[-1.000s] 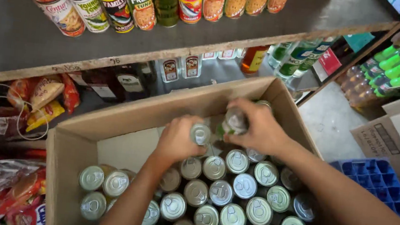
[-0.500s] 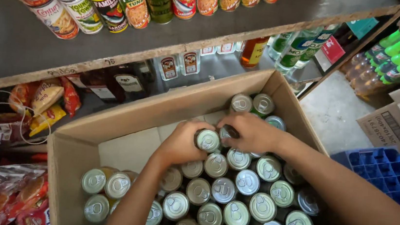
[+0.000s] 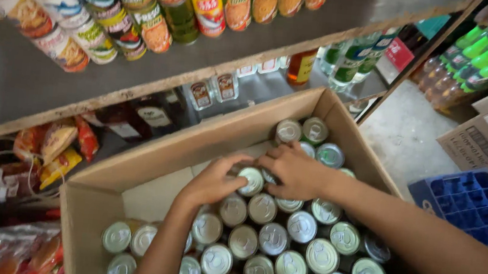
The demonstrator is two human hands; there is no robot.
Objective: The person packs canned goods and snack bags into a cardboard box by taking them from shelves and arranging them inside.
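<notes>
While both my hands sit down in the cardboard box (image 3: 195, 144), my left hand (image 3: 214, 182) curls its fingers round the rim of one can (image 3: 250, 180) in the middle rows, and my right hand (image 3: 297, 172) lies cupped over the cans (image 3: 280, 259) just beside it — whether it grips one, I cannot tell. That can stands upright, touching its neighbours. Packed this tight, a tilted lift could catch the next rim and topple it — or my fingertips could slip off the smooth lid.
</notes>
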